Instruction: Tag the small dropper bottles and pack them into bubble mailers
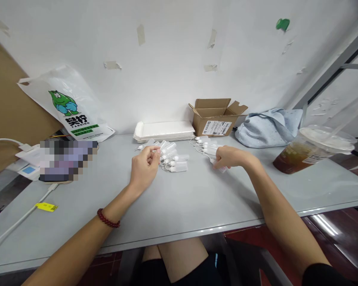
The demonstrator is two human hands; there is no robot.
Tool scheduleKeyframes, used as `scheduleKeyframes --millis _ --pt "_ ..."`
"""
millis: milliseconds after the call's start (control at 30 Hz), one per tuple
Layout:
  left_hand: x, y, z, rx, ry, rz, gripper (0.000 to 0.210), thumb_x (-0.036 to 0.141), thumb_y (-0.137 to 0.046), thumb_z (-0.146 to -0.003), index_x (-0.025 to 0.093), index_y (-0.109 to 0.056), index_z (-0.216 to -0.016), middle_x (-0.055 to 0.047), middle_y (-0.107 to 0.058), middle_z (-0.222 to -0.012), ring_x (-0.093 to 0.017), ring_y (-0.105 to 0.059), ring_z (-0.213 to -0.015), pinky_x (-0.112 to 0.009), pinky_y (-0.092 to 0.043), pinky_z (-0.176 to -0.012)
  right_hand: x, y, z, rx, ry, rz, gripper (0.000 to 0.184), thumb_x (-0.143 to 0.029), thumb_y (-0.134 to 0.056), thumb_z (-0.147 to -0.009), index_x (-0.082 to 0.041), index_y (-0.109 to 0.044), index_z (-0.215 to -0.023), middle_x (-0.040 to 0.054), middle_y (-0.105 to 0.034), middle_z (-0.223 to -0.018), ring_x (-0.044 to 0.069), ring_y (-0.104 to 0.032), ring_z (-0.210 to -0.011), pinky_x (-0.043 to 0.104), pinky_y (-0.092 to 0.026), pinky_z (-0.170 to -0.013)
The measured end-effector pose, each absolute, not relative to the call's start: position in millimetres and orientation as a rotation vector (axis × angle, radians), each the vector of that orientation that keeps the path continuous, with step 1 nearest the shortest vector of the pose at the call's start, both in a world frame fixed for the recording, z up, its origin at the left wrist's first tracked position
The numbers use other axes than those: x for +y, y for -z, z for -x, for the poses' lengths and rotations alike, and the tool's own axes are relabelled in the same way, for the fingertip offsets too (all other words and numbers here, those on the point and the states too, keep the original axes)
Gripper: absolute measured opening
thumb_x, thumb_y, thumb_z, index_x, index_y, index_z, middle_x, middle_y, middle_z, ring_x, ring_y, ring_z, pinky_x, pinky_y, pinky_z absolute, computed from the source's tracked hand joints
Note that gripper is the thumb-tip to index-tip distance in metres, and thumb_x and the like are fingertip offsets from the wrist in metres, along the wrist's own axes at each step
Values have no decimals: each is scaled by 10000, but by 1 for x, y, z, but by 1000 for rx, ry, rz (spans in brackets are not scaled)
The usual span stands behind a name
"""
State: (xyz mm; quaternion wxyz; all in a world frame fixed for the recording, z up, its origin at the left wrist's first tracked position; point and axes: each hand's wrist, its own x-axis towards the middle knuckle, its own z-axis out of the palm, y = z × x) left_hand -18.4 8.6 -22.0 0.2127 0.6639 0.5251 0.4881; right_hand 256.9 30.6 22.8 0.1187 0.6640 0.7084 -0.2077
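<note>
1) In front of the box (216,128), a bottle (223,169), pinched by the right hand (231,156), could be dropped if loosely held
2) Left of the box, piled bottles (180,167) could be dragged by snagging strings (166,168); whether anything is held by the left hand (144,165) cannot be told

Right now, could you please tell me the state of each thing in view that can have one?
Left hand: fingers curled, grip unclear.
Right hand: fingers at a bottle, grip unclear.
Left bottle group: lying, capped.
Right bottle group: lying, capped.
Cardboard box: open, flaps raised.
White envelopes: stacked flat.
Drink cup: lidded, straw in, partly full.
Printed bag: upright.
Blue cloth bag: slumped.
Pixelated device: state hidden.
</note>
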Motion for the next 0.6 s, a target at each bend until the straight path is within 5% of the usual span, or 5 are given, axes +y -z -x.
scheduleKeyframes --millis 200,433,600 --pt "-2 22 8 1309 -1251 -1961 232 326 -495 -857 149 -636 -906 20 -554 -579 -121 -543 -551 -228 -391 -522 26 -23 -248 2616 751 -1814 164 -309 -579 -720 -169 -565 -635 -4 -530 -617 109 -433 -555 246 -289 -499" --pt "-2 22 7 1231 -993 -1779 426 436 -492 -872 127 -578 -1152 11 -598 -674 -95 -465 -476 -236 -405 -496 13 -20 -217 2869 1112 -1559 190 -303 -578 -768 -135 -656 -811 -23 -540 -604 83 -423 -533 227 -311 -522" --pt "-2 18 7 1211 -1013 -1716 351 447 -456 -894 141 -619 -947 8 -593 -673 -77 -453 -461 -221 -387 -475 8 -11 -205 2870 1339 -1396 196 -290 -536 -810 -137 -628 -731 -20 -556 -613 71 -400 -522 219 -288 -508"
